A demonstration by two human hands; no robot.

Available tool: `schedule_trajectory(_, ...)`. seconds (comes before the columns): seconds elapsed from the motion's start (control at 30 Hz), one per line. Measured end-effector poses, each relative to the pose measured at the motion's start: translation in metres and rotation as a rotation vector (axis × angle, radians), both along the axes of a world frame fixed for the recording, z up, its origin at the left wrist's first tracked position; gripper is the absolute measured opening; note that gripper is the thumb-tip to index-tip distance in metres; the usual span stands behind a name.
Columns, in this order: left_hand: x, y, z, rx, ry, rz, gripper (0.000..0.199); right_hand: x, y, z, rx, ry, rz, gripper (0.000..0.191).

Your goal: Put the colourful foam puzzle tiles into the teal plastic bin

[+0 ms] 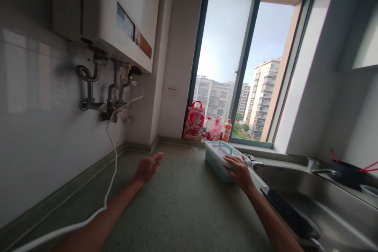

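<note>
A pale teal plastic storage box (220, 167) with a whitish lid and a teal handle sits on the green countertop (177, 204), close to the sink. My right hand (238, 171) rests on its near right corner, fingers spread over the lid's edge. To the left, my left hand (148, 167) hovers above or just at the counter, palm turned inward. Its fingers are extended and slightly bent, with nothing seen in them, well apart from the box. A white cable (113, 165) runs down in front of my left forearm.
On the windowsill stand a red bag (195, 122), a pink pump bottle (216, 128) and an orange-capped bottle (227, 130). A steel sink (298, 181) lies right, with a dark flat object (288, 210) across its near edge. A dark pot (345, 173) stands behind. A water heater (126, 4) hangs upper left.
</note>
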State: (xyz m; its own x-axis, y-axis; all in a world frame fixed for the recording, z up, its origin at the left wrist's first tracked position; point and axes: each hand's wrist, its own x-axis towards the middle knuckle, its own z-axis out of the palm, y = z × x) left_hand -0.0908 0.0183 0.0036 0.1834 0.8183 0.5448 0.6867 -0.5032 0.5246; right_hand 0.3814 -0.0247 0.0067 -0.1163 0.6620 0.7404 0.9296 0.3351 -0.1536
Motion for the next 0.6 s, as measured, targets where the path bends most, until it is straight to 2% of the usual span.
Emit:
schedule_trajectory(0.1,-0.003,0.007,-0.004,0.017,-0.166,-0.004,0.059,-0.025,-0.005,0.007,0.01,0.003,0.198,0.035)
schedule_trajectory(0.23,-0.006,0.02,-0.007,0.063,-0.499,-0.054,0.06,-0.066,-0.019,0.014,0.033,0.009,0.532,0.032)
schedule_trajectory(0.33,-0.008,0.029,-0.005,0.0,-0.706,-0.131,0.062,-0.093,-0.031,0.016,0.014,0.007,0.701,0.035)
schedule_trajectory(0.43,-0.008,0.037,-0.004,-0.147,-0.887,-0.257,0.07,-0.102,-0.035,0.014,-0.049,0.008,0.675,0.05)
schedule_trajectory(0.53,-0.002,0.042,-0.008,-0.348,-1.026,-0.387,0.084,-0.092,-0.03,0.01,-0.131,0.054,0.548,0.067)
schedule_trajectory(0.6,0.004,0.041,-0.012,-0.429,-1.041,-0.468,0.087,-0.084,-0.027,0.007,-0.193,0.097,0.539,0.067)
